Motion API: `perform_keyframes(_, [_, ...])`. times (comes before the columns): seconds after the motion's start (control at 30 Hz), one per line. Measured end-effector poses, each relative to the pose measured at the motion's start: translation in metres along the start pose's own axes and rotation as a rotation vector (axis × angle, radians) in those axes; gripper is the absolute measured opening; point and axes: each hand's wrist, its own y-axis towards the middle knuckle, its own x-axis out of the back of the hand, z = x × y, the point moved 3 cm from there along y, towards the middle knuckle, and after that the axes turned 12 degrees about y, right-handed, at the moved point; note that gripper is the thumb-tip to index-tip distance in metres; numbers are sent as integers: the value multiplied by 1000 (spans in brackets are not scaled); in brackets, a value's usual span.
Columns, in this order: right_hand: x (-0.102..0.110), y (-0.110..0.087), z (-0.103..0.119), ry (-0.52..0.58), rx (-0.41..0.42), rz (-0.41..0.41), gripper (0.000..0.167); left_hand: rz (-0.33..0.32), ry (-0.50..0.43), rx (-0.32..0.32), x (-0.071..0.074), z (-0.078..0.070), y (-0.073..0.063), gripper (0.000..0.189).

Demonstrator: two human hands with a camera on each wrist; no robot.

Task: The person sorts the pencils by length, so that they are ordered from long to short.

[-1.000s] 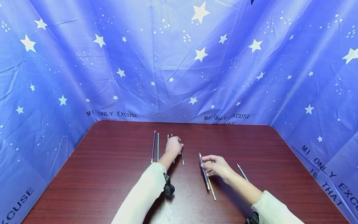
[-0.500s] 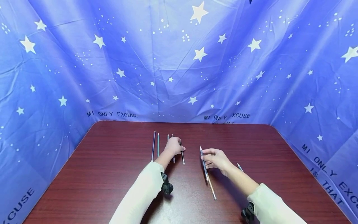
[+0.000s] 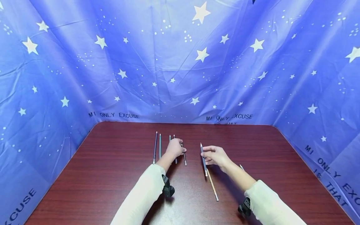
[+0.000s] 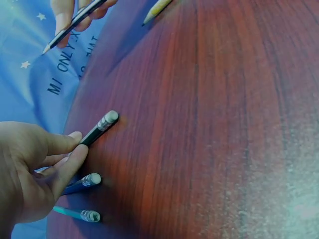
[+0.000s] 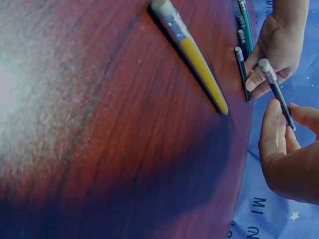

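My left hand (image 3: 175,148) is at the far middle of the table, pinching a black pencil (image 4: 97,130) between thumb and finger near its eraser end. To the left of that pencil lie a blue pencil (image 4: 79,185) and a green one (image 4: 72,213), partly hidden by the hand. My right hand (image 3: 217,156) holds a dark, white-striped pencil (image 3: 203,162) between thumb and fingers, its sharpened tip facing the far edge. Below this pencil's eraser end, a yellow pencil (image 5: 202,69) lies on the table.
Further left in the row are a dark blue pencil (image 3: 155,148) and a teal pencil (image 3: 160,145). Another pencil's tip (image 3: 241,167) shows beyond my right forearm. The reddish-brown table (image 3: 112,178) ends at a blue star-printed curtain (image 3: 174,62).
My right hand has carried the dark pencil away from me, toward the table's far edge, uncovering more of the yellow pencil. My left hand has stayed almost still on the black pencil.
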Motion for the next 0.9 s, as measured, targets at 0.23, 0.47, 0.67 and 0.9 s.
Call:
perform_keyframes(0.23, [-5, 6, -1, -14, 6, -3, 43, -29, 19, -11, 2, -3, -5, 46])
perform_keyframes(0.47, [-7, 15, 0, -13, -2, -18, 41, -29, 37, -11, 4, -4, -6, 44])
perform_keyframes(0.67, [-10, 22, 1, -10, -1, -24, 42, -34, 119, -8, 3, -4, -4, 43])
perform_keyframes(0.9, [-14, 29, 2, -16, 0, -39, 40, -26, 160, -11, 3, -5, -4, 43])
